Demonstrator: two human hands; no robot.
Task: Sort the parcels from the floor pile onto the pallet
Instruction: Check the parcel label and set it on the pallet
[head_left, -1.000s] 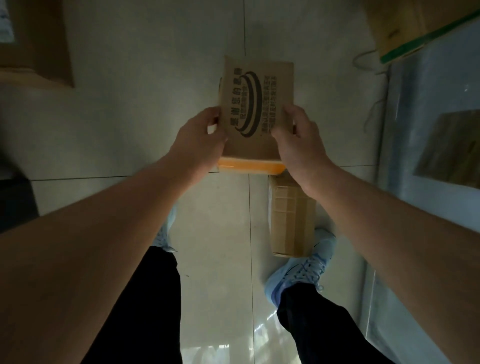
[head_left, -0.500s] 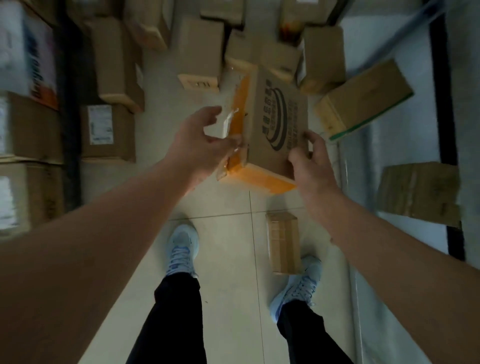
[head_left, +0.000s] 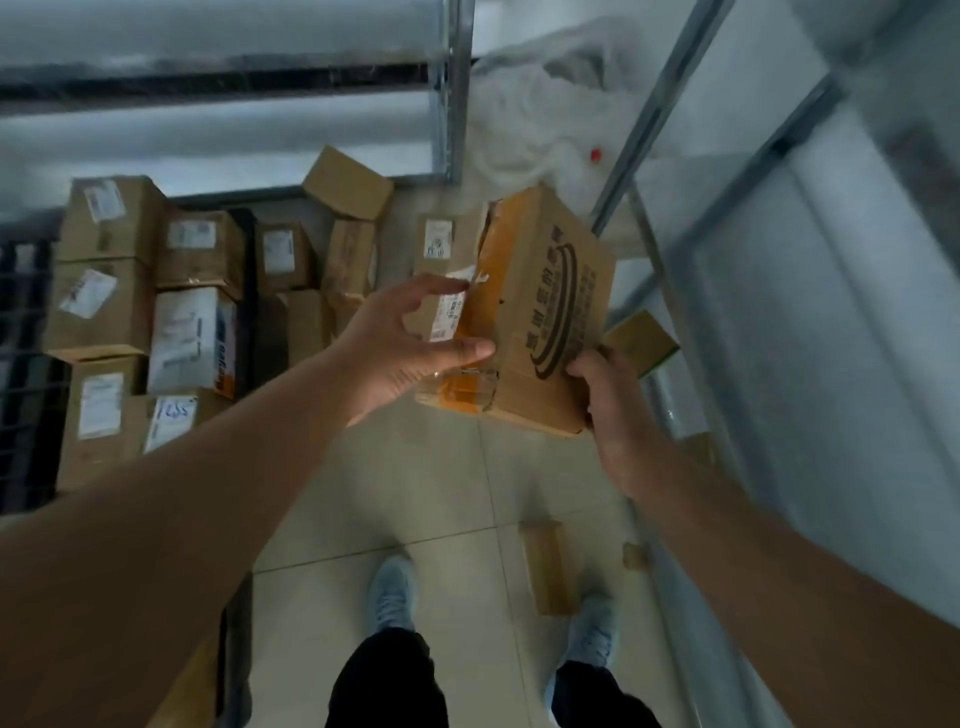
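Parcel, a brown cardboard box with orange tape (head_left: 540, 317), is in transit: right hand (head_left: 613, 410) grips its corner, left hand (head_left: 410, 348) spread, steadying its taped side (placement on stacked brown cartons (head_left: 156, 317) pending).

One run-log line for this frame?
parcel held up | right hand grips near corner | left hand open at taped side | stacked boxes left

Both arms reach out in front of the body. The left hand (head_left: 400, 345) is spread, with its thumb and fingers stretched toward the box (head_left: 540, 312). The right hand (head_left: 610, 402) grips the box's near corner with curled fingers.
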